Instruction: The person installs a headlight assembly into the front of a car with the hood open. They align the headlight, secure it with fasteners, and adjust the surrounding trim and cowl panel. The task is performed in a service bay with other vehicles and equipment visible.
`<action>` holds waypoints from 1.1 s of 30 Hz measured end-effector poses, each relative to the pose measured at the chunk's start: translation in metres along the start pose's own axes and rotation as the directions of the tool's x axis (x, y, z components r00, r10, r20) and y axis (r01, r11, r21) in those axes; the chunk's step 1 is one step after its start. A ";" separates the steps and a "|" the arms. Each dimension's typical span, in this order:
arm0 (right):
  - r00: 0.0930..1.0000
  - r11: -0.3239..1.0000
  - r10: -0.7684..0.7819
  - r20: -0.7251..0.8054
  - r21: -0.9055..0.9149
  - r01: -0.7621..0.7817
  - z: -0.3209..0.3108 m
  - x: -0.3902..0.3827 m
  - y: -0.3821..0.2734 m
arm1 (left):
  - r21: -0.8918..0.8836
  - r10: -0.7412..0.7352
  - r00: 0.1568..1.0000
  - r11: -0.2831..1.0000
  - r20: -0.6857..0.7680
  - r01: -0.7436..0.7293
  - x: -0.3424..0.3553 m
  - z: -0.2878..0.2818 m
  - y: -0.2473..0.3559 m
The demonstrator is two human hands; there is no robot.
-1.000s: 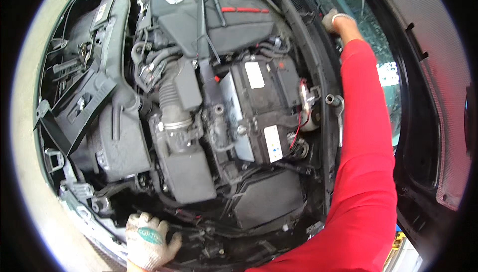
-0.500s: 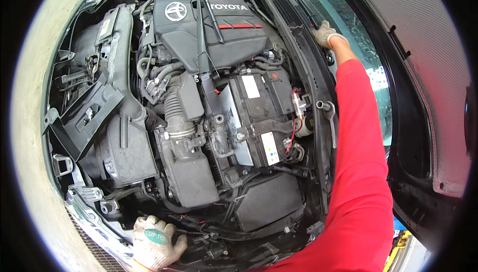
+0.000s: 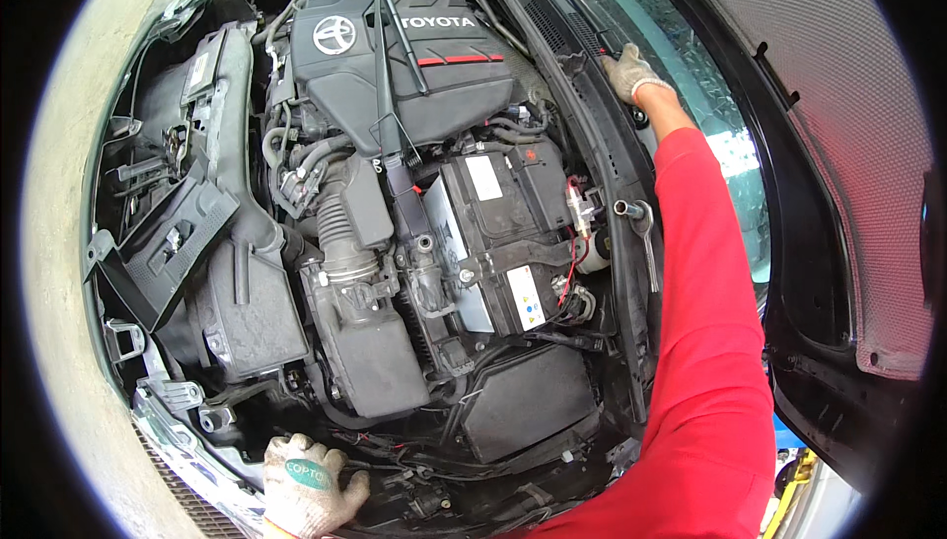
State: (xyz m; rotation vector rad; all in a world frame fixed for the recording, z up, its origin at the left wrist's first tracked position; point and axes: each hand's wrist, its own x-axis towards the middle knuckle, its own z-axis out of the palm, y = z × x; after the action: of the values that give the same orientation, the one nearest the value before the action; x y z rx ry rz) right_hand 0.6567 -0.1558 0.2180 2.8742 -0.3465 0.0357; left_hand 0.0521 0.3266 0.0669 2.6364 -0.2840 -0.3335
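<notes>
Below the windshield, my right hand, in a pale knit glove, is closed at the far part of the black cowl panel. What its fingers grip is hidden. A round-ended wrench and a metal socket lie on the cowl beside my red-sleeved forearm. At the lower left, my left hand, also gloved, rests palm down by the front corner of the engine bay, thumb apart and fingers spread. It holds nothing that I can see.
A car battery sits mid-bay, with an air filter box to its left. A long black wiper arm lies across the engine cover. A loose black plastic panel rests at left. The raised hood stands at right.
The whole view shifts slightly, carrying the engine parts left and a little down in the picture. Both hands keep nearly the same places on the car.
</notes>
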 end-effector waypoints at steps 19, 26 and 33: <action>0.994 0.992 0.025 0.108 -0.129 -0.010 -0.002 0.005 -0.021 | 0.024 0.026 1.000 0.999 0.006 -0.026 0.001 0.004 0.003; 0.990 0.990 -0.061 -0.130 0.117 0.076 -0.003 -0.035 0.002 | 0.046 0.057 0.998 0.997 0.023 -0.058 -0.003 -0.002 -0.007; 0.996 0.998 -0.031 0.089 -0.051 0.036 0.004 0.005 -0.005 | 0.037 0.065 0.998 0.997 -0.019 -0.065 0.000 -0.006 0.002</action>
State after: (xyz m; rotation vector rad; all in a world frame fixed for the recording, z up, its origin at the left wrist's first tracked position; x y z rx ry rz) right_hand 0.6628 -0.1537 0.2137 2.8346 -0.3111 -0.1048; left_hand 0.0537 0.3274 0.0729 2.6578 -0.3715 -0.2821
